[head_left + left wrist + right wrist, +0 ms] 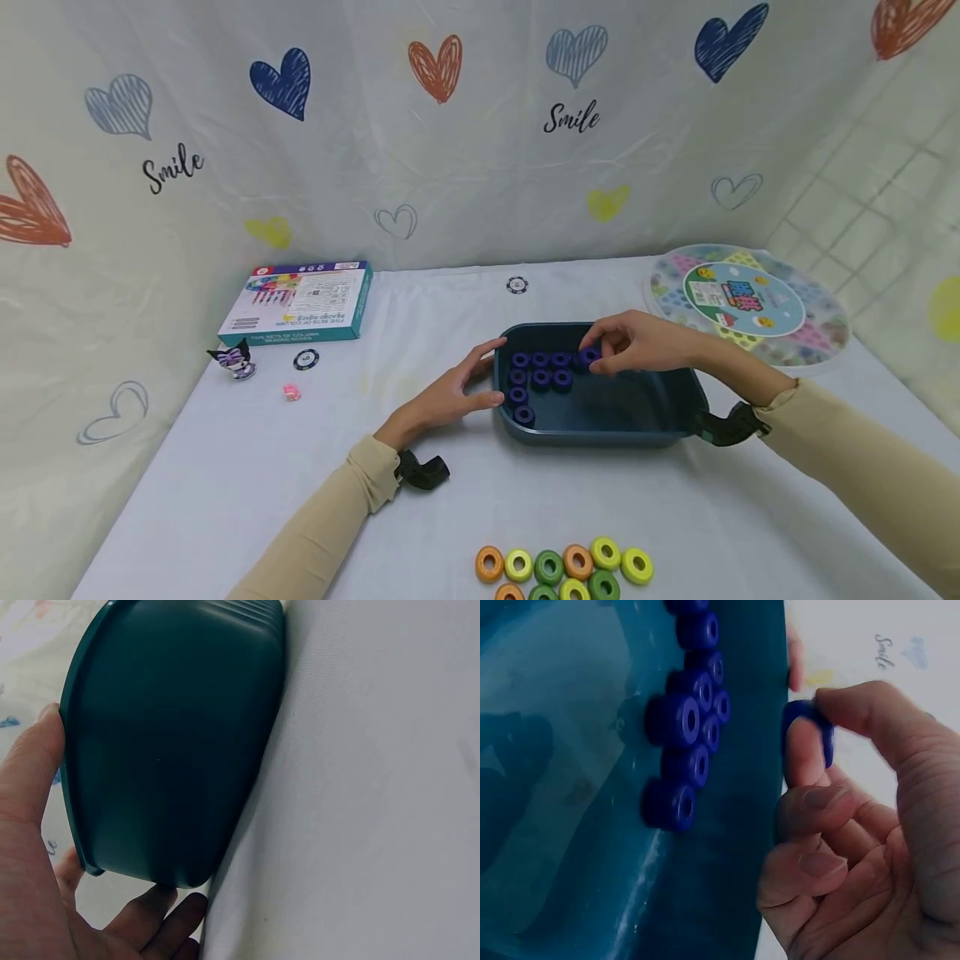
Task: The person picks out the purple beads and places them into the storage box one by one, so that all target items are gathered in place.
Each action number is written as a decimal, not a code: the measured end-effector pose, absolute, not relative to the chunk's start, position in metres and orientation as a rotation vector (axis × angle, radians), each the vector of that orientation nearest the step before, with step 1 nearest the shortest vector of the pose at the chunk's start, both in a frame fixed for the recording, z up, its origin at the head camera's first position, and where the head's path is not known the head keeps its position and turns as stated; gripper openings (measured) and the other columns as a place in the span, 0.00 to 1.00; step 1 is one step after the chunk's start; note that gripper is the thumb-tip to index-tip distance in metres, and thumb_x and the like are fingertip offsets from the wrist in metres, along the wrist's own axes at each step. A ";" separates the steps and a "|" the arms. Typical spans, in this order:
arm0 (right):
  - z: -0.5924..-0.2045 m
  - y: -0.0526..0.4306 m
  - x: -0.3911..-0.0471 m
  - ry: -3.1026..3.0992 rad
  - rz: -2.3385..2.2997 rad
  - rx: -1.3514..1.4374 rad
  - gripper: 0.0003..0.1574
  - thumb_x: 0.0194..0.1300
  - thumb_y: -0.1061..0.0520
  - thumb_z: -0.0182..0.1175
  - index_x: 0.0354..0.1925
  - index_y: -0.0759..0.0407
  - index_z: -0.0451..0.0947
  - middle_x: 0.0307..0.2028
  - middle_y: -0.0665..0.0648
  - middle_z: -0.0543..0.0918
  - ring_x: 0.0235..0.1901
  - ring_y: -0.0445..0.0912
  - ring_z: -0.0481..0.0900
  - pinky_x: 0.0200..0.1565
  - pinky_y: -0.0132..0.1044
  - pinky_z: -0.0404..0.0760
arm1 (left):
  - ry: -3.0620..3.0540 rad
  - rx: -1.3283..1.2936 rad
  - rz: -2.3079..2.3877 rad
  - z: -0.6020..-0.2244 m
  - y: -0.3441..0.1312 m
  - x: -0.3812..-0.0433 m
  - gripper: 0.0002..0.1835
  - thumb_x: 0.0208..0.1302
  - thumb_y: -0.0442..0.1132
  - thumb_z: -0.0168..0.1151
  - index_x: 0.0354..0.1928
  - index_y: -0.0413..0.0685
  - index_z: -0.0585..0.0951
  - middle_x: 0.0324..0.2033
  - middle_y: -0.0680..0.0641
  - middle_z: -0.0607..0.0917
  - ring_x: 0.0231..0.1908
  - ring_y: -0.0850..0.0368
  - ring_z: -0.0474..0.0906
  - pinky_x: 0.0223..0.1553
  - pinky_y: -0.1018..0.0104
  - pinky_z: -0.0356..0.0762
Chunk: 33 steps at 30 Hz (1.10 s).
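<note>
My right hand [647, 340] pinches a dark blue ring bead [828, 741] between thumb and fingertip, over the back half of a deep teal basin [622, 408]. Inside the basin, at its left end, more dark blue beads [562, 381] stand in rows. The right wrist view shows several of these beads [676, 720] with their holes facing sideways. At the basin's left end my left hand [450, 394] rests its spread thumb and fingers against the rim and wall. Its thumb [34, 769] touches the rim in the left wrist view.
Orange, yellow and green rings [549, 567] lie near the front edge. At the back left are a flat toy box [300, 304], a small figurine [236, 360], a pink trinket [291, 392] and a chip [306, 359]. Another chip [517, 285] lies behind the basin; a round patterned package [746, 304] lies back right.
</note>
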State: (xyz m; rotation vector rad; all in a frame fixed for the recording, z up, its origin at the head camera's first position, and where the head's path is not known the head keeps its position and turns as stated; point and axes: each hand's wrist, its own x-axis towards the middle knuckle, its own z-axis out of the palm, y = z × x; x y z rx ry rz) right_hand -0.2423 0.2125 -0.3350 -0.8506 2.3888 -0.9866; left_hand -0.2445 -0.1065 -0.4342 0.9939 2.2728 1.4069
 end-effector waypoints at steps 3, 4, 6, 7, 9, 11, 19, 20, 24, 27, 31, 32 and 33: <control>-0.339 0.212 -0.248 2.421 -0.957 -0.822 0.23 0.57 0.51 0.62 0.47 0.63 0.72 0.22 0.54 0.77 0.18 0.43 0.69 0.21 0.35 0.70 | 2.266 1.002 1.410 -0.434 -0.105 -0.244 0.43 0.52 0.66 0.56 0.67 0.75 0.48 0.64 0.55 0.60 0.63 0.64 0.55 0.60 0.50 0.51; -0.340 0.212 -0.250 2.443 -0.932 -0.824 0.23 0.57 0.51 0.62 0.47 0.63 0.73 0.21 0.53 0.77 0.18 0.43 0.69 0.21 0.35 0.71 | 2.265 1.002 1.409 -0.434 -0.105 -0.244 0.43 0.52 0.66 0.56 0.67 0.75 0.48 0.64 0.55 0.60 0.63 0.64 0.55 0.60 0.50 0.51; -0.343 0.211 -0.253 2.480 -0.863 -0.813 0.21 0.56 0.52 0.63 0.45 0.62 0.73 0.20 0.52 0.77 0.16 0.42 0.70 0.21 0.35 0.71 | 2.266 0.996 1.406 -0.435 -0.105 -0.244 0.43 0.52 0.66 0.56 0.67 0.76 0.48 0.64 0.56 0.60 0.63 0.64 0.55 0.60 0.51 0.52; -0.344 0.211 -0.255 2.496 -0.820 -0.801 0.20 0.55 0.52 0.63 0.44 0.61 0.73 0.19 0.52 0.77 0.16 0.42 0.70 0.21 0.35 0.72 | 2.267 1.000 1.406 -0.435 -0.104 -0.244 0.43 0.52 0.66 0.56 0.67 0.75 0.48 0.64 0.56 0.60 0.63 0.64 0.55 0.60 0.51 0.52; -0.348 0.210 -0.258 2.509 -0.729 -0.773 0.19 0.55 0.52 0.63 0.42 0.59 0.73 0.18 0.51 0.77 0.15 0.42 0.71 0.21 0.36 0.73 | 2.272 1.010 1.403 -0.435 -0.104 -0.245 0.43 0.52 0.66 0.56 0.67 0.75 0.47 0.64 0.56 0.60 0.63 0.64 0.55 0.60 0.51 0.52; -0.351 0.208 -0.261 2.495 -0.654 -0.740 0.18 0.54 0.52 0.63 0.41 0.58 0.73 0.18 0.51 0.78 0.15 0.43 0.73 0.21 0.36 0.74 | 2.265 1.015 1.408 -0.431 -0.104 -0.243 0.43 0.53 0.65 0.56 0.68 0.72 0.48 0.64 0.54 0.60 0.63 0.63 0.55 0.60 0.50 0.52; -0.355 0.200 -0.261 2.362 -0.570 -0.660 0.19 0.54 0.53 0.63 0.41 0.59 0.70 0.19 0.53 0.80 0.16 0.47 0.77 0.24 0.38 0.75 | 2.261 1.023 1.410 -0.435 -0.102 -0.245 0.42 0.52 0.66 0.55 0.67 0.76 0.48 0.64 0.57 0.60 0.63 0.63 0.55 0.60 0.50 0.52; -0.355 0.200 -0.261 2.356 -0.565 -0.658 0.19 0.54 0.53 0.63 0.41 0.59 0.70 0.19 0.53 0.80 0.16 0.47 0.77 0.24 0.37 0.76 | 2.262 1.022 1.408 -0.435 -0.101 -0.245 0.42 0.52 0.66 0.55 0.67 0.76 0.48 0.64 0.57 0.60 0.63 0.64 0.55 0.60 0.50 0.52; -0.356 0.199 -0.261 2.339 -0.550 -0.631 0.19 0.54 0.54 0.64 0.41 0.58 0.69 0.20 0.53 0.80 0.16 0.47 0.78 0.25 0.37 0.76 | 2.262 1.028 1.408 -0.436 -0.099 -0.246 0.42 0.52 0.66 0.55 0.67 0.76 0.48 0.64 0.57 0.60 0.63 0.64 0.55 0.60 0.50 0.52; -0.356 0.200 -0.260 2.338 -0.541 -0.621 0.20 0.54 0.53 0.64 0.41 0.58 0.68 0.21 0.53 0.80 0.17 0.47 0.79 0.24 0.37 0.75 | 2.258 1.035 1.411 -0.437 -0.097 -0.247 0.42 0.52 0.66 0.55 0.67 0.75 0.48 0.64 0.57 0.59 0.63 0.63 0.55 0.60 0.50 0.52; -0.354 0.202 -0.255 2.376 -0.560 -0.651 0.20 0.54 0.52 0.64 0.41 0.58 0.68 0.20 0.52 0.80 0.17 0.46 0.78 0.24 0.36 0.74 | 2.252 1.009 1.404 -0.438 -0.098 -0.244 0.43 0.52 0.66 0.56 0.67 0.76 0.48 0.65 0.57 0.59 0.63 0.64 0.54 0.60 0.49 0.51; -0.353 0.202 -0.252 2.397 -0.577 -0.678 0.19 0.55 0.52 0.63 0.40 0.59 0.69 0.20 0.52 0.80 0.16 0.46 0.78 0.24 0.37 0.74 | 2.246 1.008 1.402 -0.438 -0.098 -0.244 0.43 0.52 0.66 0.56 0.67 0.76 0.48 0.65 0.57 0.59 0.63 0.63 0.54 0.60 0.49 0.51; -0.351 0.203 -0.250 2.424 -0.598 -0.698 0.17 0.56 0.52 0.63 0.40 0.58 0.69 0.20 0.52 0.80 0.16 0.46 0.78 0.24 0.36 0.75 | 2.250 1.005 1.388 -0.438 -0.099 -0.243 0.43 0.52 0.66 0.56 0.67 0.76 0.48 0.64 0.57 0.59 0.63 0.63 0.55 0.60 0.48 0.51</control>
